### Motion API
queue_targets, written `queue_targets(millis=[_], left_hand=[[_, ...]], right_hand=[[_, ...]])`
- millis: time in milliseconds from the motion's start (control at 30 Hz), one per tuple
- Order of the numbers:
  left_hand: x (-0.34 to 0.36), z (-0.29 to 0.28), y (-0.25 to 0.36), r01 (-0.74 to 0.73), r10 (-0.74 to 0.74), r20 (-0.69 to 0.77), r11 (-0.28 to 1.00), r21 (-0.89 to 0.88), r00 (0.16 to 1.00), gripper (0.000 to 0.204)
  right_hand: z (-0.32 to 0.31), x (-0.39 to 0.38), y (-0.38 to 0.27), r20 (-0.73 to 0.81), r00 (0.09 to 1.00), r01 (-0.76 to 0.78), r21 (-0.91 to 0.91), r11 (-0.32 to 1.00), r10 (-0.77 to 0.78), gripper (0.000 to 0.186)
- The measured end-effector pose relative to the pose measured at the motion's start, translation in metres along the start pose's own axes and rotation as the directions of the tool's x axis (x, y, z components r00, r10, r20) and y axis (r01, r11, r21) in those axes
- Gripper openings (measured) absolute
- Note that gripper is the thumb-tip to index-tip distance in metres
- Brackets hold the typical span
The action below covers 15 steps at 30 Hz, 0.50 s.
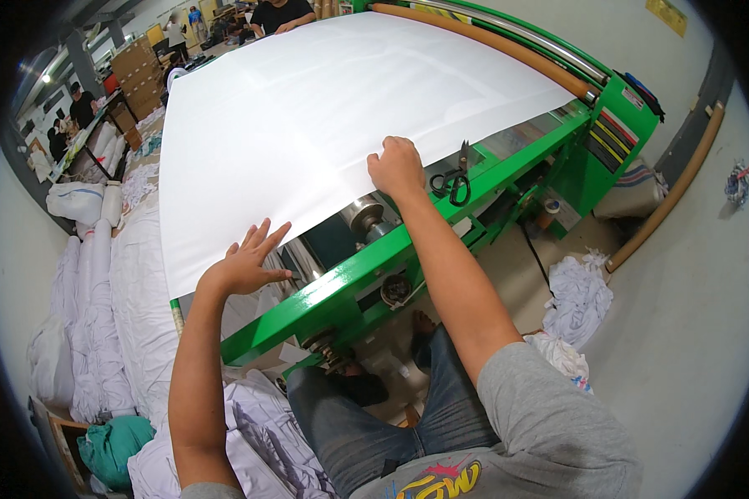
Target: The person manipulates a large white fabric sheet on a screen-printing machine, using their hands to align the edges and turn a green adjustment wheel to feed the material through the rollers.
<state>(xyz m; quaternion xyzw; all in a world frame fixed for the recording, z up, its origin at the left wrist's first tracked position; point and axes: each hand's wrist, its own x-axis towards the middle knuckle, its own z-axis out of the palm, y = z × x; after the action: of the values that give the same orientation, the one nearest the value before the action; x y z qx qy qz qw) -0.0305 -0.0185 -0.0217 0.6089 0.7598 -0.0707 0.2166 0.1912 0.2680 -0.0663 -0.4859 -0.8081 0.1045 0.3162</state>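
A wide white sheet (283, 125), fabric or paper, is spread over a green-framed roller machine (333, 291). Along the sheet's near edge, my right hand (397, 169) is closed, its curled fingers gripping that edge. My left hand (250, 262) has its fingers spread over the sheet's near left part, holding nothing. Black-handled scissors (453, 185) rest on the green frame just right of my right hand, blades pointing away. Under the sheet's edge, between my hands, a metal roller end (364, 214) shows.
A brown cardboard tube (508, 54) spans the machine's far side; another tube (670, 191) leans at the right wall. White cloth (578, 295) lies heaped on the floor. Wrapped white rolls (91, 324) stand at left. Beyond the sheet, a person in black (281, 15) is at its far edge.
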Motion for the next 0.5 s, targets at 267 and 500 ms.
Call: queue_targets(millis=[267, 500], left_hand=[[0.0012, -0.0001, 0.0002, 0.004, -0.004, 0.015, 1.000, -0.006, 1.000, 0.106], [-0.0001, -0.0002, 0.0009, 0.004, -0.003, 0.021, 1.000, -0.018, 1.000, 0.106]], right_hand=[[-0.0020, -0.0004, -0.0003, -0.001, 1.000, -0.007, -0.014, 1.000, 0.007, 0.040], [-0.0033, -0.0014, -0.0028, 0.006, 1.000, -0.020, 0.008, 1.000, 0.020, 0.042]])
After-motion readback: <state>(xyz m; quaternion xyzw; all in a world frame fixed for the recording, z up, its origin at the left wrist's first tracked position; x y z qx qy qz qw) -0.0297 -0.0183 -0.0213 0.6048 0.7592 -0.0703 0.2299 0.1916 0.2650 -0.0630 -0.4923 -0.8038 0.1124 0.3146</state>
